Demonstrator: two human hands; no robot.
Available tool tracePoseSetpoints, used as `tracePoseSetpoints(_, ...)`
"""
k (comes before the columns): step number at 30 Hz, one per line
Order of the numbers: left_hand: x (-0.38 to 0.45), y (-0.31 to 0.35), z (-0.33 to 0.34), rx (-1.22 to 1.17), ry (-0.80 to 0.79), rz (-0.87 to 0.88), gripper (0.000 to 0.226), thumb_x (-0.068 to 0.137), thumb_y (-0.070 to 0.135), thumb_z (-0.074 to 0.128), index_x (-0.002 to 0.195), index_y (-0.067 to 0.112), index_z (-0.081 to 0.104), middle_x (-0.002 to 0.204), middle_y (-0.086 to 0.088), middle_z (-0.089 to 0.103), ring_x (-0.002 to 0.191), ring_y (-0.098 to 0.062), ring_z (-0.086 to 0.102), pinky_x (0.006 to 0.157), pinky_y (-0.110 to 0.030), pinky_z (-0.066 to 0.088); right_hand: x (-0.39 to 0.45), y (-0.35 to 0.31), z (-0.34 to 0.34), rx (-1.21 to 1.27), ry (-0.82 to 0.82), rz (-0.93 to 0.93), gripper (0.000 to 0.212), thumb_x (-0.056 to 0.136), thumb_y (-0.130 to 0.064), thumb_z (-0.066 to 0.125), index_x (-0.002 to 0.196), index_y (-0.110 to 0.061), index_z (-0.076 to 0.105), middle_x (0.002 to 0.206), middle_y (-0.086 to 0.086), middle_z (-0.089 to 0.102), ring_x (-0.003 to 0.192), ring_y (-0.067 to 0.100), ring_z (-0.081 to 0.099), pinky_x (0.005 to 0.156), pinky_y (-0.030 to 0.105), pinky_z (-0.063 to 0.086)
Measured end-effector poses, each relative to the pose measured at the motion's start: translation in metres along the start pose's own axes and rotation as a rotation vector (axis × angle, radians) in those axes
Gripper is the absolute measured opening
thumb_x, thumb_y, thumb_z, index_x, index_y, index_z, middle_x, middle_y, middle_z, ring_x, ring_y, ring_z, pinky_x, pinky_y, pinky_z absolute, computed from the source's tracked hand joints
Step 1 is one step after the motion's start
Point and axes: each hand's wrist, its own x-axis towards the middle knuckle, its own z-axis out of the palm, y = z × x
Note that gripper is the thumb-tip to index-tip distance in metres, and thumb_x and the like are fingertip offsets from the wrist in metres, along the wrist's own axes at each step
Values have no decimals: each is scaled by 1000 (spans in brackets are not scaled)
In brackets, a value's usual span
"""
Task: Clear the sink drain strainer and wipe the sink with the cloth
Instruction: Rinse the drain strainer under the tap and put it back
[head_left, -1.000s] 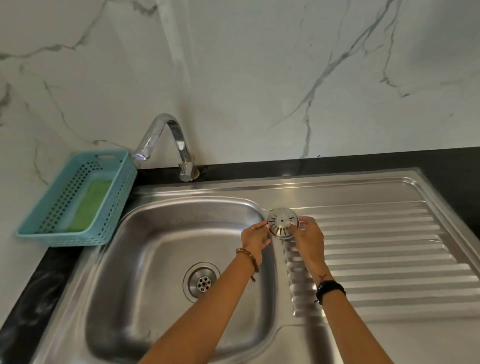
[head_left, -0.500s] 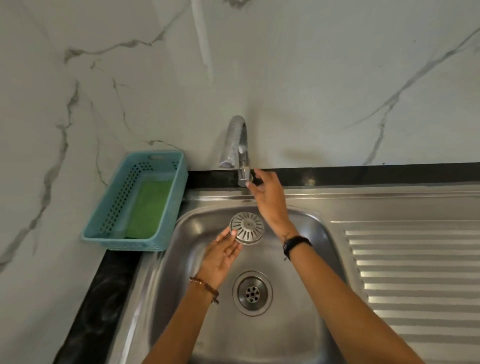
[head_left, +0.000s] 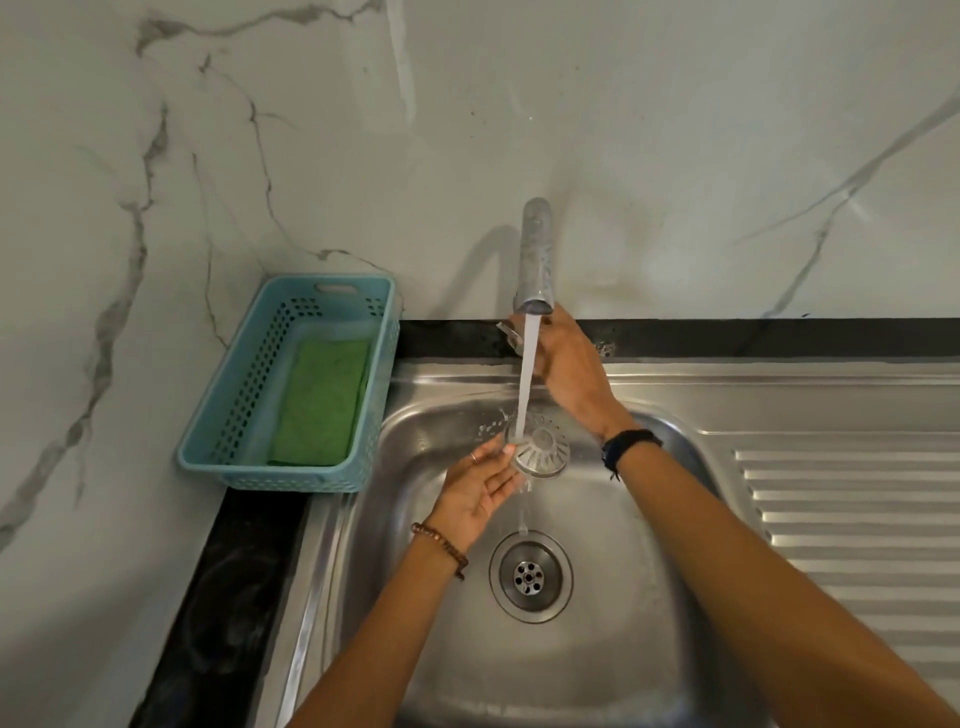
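My left hand (head_left: 480, 486) holds the round metal drain strainer (head_left: 543, 451) by its edge over the steel sink basin (head_left: 623, 597). A stream of water (head_left: 527, 384) runs from the tap spout (head_left: 536, 257) onto the strainer. My right hand (head_left: 569, 366) reaches behind the stream and grips the tap handle (head_left: 508, 332) at the back of the sink. The open drain hole (head_left: 530, 576) lies below the strainer. The green cloth (head_left: 322, 400) lies in the blue basket at the left.
The blue plastic basket (head_left: 234, 415) stands on the black counter (head_left: 228, 597) in the left corner against the marble wall. A ribbed steel drainboard (head_left: 852, 519) extends to the right of the basin.
Water now flows from the tap onto the strainer. One second ago both hands held the strainer over the drainboard; the left hand carried it under the spout while the right hand went to the tap handle.
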Motion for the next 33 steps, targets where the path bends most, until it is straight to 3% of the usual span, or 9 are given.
tracePoseSetpoints(2, 2, -4, -4, -3, 19, -8, 16, 83, 1, 58, 92, 12, 65, 74, 1, 75, 72, -10, 69, 64, -20, 58, -25, 8, 5, 35, 48, 50, 26, 95, -15, 51, 119, -11, 61, 113, 9, 54, 90, 12, 52, 74, 5, 42)
tracePoseSetpoints(5, 2, -10, -11, -44, 62, -21, 15, 83, 0, 59, 93, 10, 63, 81, -4, 72, 81, -15, 66, 67, -24, 58, -68, 22, 21, 243, -10, 306, 23, 93, -19, 55, 111, -7, 64, 111, 7, 57, 93, 15, 58, 76, 10, 47)
tracePoseSetpoints(9, 1, -14, -25, -17, 106, -6, 14, 85, 2, 58, 95, 11, 63, 84, -3, 70, 77, -13, 68, 66, -24, 56, -100, 30, 26, 725, -176, 587, 22, 88, -13, 62, 103, 1, 66, 77, -4, 64, 61, -8, 61, 49, -2, 40)
tracePoseSetpoints(13, 2, -21, -36, 6, 134, -34, 18, 89, 9, 54, 106, 2, 59, 84, -8, 70, 76, -17, 70, 67, -28, 59, -109, 30, 22, 752, -238, 501, 20, 81, 1, 66, 101, 4, 65, 74, -3, 61, 50, -12, 56, 47, 1, 40)
tracePoseSetpoints(16, 5, -23, -34, -21, 157, -139, 28, 93, 26, 51, 98, 0, 59, 101, -19, 62, 97, -30, 60, 80, -36, 51, -113, 29, 21, 547, -346, 307, 17, 80, 0, 67, 97, 1, 66, 87, 2, 65, 73, 3, 60, 64, 6, 44)
tracePoseSetpoints(19, 4, -20, -33, -11, 154, -103, 17, 90, 9, 53, 100, -2, 60, 111, -24, 61, 83, -25, 65, 66, -30, 59, -121, 39, 25, 391, -413, 186, 15, 84, -5, 65, 97, -9, 71, 100, -2, 64, 91, 8, 59, 82, 12, 46)
tracePoseSetpoints(23, 1, -17, -32, 89, 145, 5, 38, 85, -7, 54, 121, 4, 54, 95, -10, 66, 76, -17, 68, 68, -26, 56, -132, 47, 37, 574, -249, 347, 15, 85, -10, 65, 85, -23, 72, 106, -11, 57, 95, -4, 56, 81, 8, 49)
tracePoseSetpoints(27, -4, -19, -25, 179, 150, 96, 36, 81, -3, 62, 114, 9, 60, 94, -4, 69, 86, -15, 66, 71, -23, 56, -134, 44, 54, 655, -82, 537, 21, 81, 3, 64, 96, -11, 63, 109, 7, 58, 94, 13, 59, 65, 10, 50)
tracePoseSetpoints(33, -12, -26, -30, 84, 253, 25, 13, 83, -8, 57, 92, 0, 62, 88, -12, 64, 79, -18, 62, 84, -33, 54, -125, 37, 46, 645, -66, 462, 33, 84, 1, 63, 112, -16, 62, 100, -8, 64, 90, 0, 61, 66, 3, 48)
